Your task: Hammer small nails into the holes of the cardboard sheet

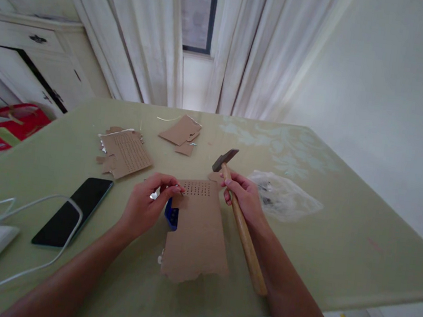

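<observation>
One green table (341, 238) filled most of my view, its near edge cut off below. On it lay three lots of cardboard: the big sheet (197, 234) in front of me with rows of small holes along its far end, a second perforated piece (126, 153) further left, and a small heap of scraps (181, 133) at the far middle. There was one black phone (74, 210) at near left, one white cable (32, 218) looping past it, and a white object at the left edge only half in view. A crumpled clear plastic bag (288, 195) lay to the right; what it held was too blurred to tell.

One hammer (240, 219) was gripped in my right hand (243, 196), fingers wrapped close round the wooden handle just below the dark head, the shaft slanting back along my forearm. My left hand (149, 202) pinched something tiny at the sheet's far left corner, fingertips drawn narrow; I could not make out what. A small blue object (171, 216) sat half hidden under that hand.
</observation>
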`<action>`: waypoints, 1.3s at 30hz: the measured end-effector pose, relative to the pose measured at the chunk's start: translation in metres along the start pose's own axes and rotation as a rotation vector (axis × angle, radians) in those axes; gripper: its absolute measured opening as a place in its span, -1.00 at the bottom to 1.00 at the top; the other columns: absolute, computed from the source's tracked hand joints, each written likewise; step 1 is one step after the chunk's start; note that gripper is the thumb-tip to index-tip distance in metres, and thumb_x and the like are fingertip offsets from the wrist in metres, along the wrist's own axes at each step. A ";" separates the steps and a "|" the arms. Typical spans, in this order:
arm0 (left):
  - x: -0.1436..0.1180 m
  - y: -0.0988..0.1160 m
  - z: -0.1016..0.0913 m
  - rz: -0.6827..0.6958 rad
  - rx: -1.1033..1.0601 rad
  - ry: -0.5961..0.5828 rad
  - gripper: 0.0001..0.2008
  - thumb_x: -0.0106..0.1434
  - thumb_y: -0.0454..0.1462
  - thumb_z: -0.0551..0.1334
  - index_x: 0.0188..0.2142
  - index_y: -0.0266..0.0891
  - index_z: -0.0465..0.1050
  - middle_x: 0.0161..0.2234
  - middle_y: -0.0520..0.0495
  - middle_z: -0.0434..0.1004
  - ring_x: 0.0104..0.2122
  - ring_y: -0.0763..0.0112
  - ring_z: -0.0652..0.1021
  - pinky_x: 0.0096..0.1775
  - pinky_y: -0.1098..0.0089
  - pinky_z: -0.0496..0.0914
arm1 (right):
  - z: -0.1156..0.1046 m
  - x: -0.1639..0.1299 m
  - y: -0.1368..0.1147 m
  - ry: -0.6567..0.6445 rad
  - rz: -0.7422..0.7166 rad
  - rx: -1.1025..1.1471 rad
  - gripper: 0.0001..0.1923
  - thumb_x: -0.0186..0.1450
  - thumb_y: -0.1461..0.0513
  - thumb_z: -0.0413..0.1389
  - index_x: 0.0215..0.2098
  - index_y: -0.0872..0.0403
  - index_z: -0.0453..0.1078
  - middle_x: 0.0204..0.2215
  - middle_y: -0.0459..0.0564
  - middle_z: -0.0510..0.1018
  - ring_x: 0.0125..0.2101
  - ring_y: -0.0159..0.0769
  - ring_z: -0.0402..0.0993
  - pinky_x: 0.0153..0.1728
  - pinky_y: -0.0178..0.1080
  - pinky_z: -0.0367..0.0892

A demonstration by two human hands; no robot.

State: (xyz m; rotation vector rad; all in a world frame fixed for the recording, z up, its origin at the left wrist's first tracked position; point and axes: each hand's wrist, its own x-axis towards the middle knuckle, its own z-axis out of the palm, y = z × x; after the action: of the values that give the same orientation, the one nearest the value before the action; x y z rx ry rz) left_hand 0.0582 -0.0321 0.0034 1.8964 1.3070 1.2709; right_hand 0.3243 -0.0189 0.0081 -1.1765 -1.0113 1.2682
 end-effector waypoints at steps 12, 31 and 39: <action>-0.002 0.002 0.003 0.021 0.008 0.015 -0.81 0.41 -0.13 0.32 -0.26 -0.13 0.67 -0.33 0.01 0.71 -0.37 0.34 0.59 -0.27 0.35 0.43 | 0.001 -0.001 0.001 -0.027 -0.010 0.011 -0.66 0.13 0.03 0.38 -0.26 0.09 0.61 -0.44 -0.10 0.59 -0.63 -0.47 0.37 -0.63 -0.36 0.24; -0.001 0.006 0.006 0.117 0.078 0.046 -0.85 0.42 -0.18 0.33 -0.26 -0.14 0.66 -0.38 0.05 0.64 -0.44 0.41 0.50 -0.31 0.39 0.41 | 0.006 -0.002 0.000 -0.024 0.013 0.022 -0.69 0.08 0.07 0.37 -0.27 0.07 0.63 -0.46 -0.10 0.60 -0.64 -0.45 0.36 -0.65 -0.34 0.21; 0.000 0.014 0.006 0.190 0.140 0.061 -0.87 0.41 -0.21 0.34 -0.29 -0.15 0.63 -0.43 0.09 0.60 -0.47 0.43 0.48 -0.34 0.42 0.38 | 0.006 -0.001 0.004 -0.030 0.013 0.032 -0.68 0.09 0.06 0.38 -0.25 0.07 0.63 -0.44 -0.10 0.60 -0.63 -0.45 0.37 -0.63 -0.34 0.24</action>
State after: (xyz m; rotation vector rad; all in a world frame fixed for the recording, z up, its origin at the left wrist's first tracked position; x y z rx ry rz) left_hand 0.0690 -0.0374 0.0117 2.1377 1.3016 1.3710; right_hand 0.3179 -0.0194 0.0052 -1.1445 -1.0038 1.3114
